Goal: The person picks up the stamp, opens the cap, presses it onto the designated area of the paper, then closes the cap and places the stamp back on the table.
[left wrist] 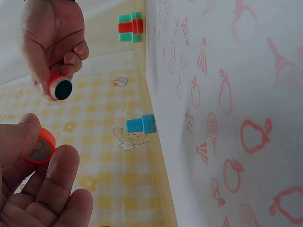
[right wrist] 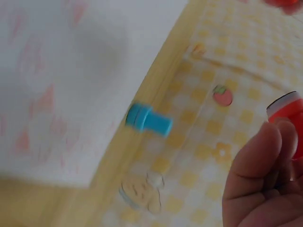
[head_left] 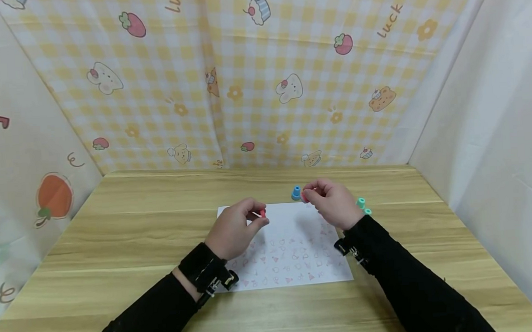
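My left hand (head_left: pixel 237 228) is over the left part of a white paper sheet (head_left: pixel 291 220) and pinches a small red cap (left wrist: pixel 46 145) between thumb and fingers. Its round grey inner face, with a thin outline on it, shows in the left wrist view. My right hand (head_left: pixel 336 205) is above the sheet's far right corner. It grips a red stamp (right wrist: pixel 285 113) by thumb and fingers; the stamp's round dark face (left wrist: pixel 62 90) points toward the left hand. A capped blue stamp (head_left: pixel 296 193) stands just left of the right fingertips in the head view.
Rows of red printed outlines, such as pears and shuttlecocks, cover the sheet's nearer part. Green stamps (head_left: pixel 360 202) stand right of the right hand, with another red stamp (left wrist: pixel 130 27) among them. The wooden table (head_left: pixel 151 222) ends at a yellow checked curtain (head_left: pixel 163 96).
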Demonstrator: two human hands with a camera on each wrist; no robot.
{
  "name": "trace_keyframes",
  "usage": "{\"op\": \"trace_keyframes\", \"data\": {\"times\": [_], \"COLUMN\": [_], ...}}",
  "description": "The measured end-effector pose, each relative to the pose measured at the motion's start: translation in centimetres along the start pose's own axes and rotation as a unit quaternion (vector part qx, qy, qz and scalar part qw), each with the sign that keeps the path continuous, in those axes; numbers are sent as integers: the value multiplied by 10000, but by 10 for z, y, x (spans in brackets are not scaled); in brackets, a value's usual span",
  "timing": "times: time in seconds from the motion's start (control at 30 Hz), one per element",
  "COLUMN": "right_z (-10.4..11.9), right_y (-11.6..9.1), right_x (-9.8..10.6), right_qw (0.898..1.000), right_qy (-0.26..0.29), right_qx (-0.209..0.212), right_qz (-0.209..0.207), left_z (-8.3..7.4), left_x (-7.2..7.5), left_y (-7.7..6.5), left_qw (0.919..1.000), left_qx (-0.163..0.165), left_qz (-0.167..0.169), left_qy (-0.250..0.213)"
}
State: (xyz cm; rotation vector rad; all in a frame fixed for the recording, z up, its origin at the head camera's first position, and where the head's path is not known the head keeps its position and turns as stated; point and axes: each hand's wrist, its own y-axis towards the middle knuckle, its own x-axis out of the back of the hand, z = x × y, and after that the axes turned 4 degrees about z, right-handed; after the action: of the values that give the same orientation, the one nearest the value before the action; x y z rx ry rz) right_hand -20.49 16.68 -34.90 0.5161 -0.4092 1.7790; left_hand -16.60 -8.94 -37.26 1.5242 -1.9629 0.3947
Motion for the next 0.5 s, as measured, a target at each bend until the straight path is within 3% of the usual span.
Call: {"op": "trace_keyframes", "data": {"times": [0.13, 0.5], "right_z": [-1, -9], "right_y": [5, 25], "right_x": [7, 19], "right_qw": [9954, 9759], "right_qy": [-953, -2147], "right_qx": [35, -226], "right_qz": [-108, 303], "left_z": [1, 0], "left_x": [0, -2], "left_y": [0, 0], "left_qw": [10000, 10000], "left_qx": [9, 93], "left_qz": [-1, 2], "left_qy": [11, -12]}}
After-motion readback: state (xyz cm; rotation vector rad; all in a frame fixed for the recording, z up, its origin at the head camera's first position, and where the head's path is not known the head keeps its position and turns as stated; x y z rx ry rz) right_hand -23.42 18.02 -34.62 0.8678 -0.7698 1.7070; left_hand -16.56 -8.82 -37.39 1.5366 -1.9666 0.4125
